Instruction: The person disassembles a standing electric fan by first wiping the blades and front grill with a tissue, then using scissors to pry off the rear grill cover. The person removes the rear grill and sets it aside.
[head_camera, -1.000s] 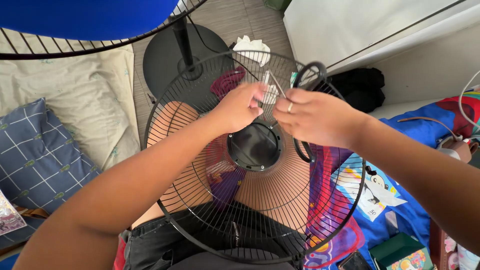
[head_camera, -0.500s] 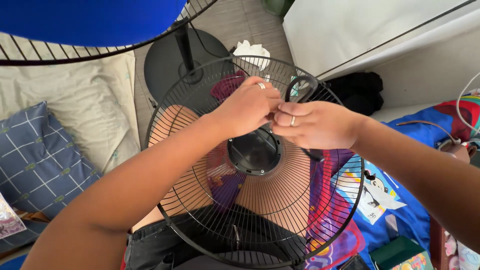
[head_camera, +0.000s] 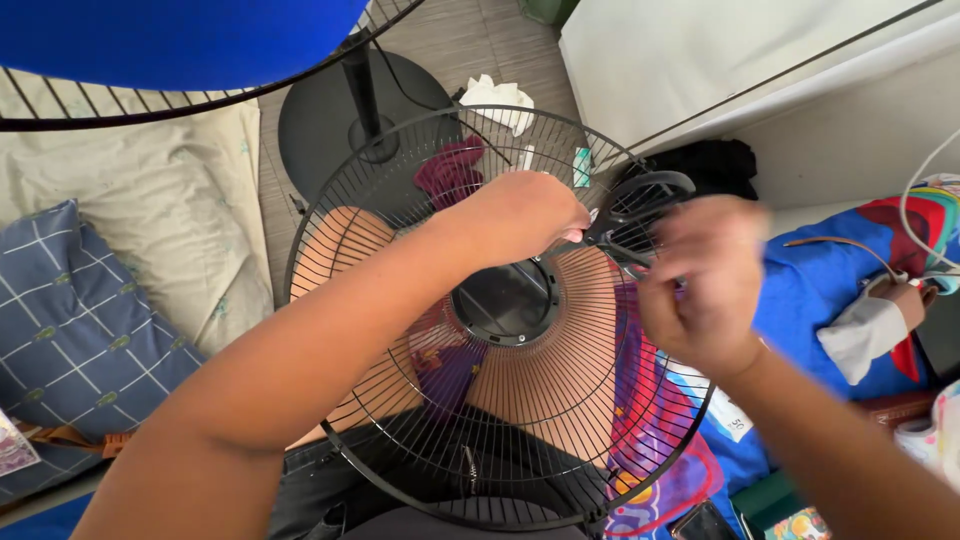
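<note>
A round black wire fan guard (head_camera: 500, 400) with a solid black hub (head_camera: 505, 300) at its centre rests on the lap of a person seated on the floor, its thin spokes fanning outward to a heavier outer ring. The left hand (head_camera: 525, 215) lies over the upper part of the guard with its fingers curled tight around something at the wires; what it pinches cannot be told. The right hand (head_camera: 705, 285), blurred, hovers just beside it with fingers loosely bent, close to the black handles of a pair of scissors (head_camera: 645, 200) at the guard's upper right edge; whether it grips them cannot be told. Behind the guard stands a fan's round black base (head_camera: 330, 120), near a crumpled white cloth (head_camera: 500, 98). A blue checked pillow (head_camera: 75, 320) lies at left.
</note>
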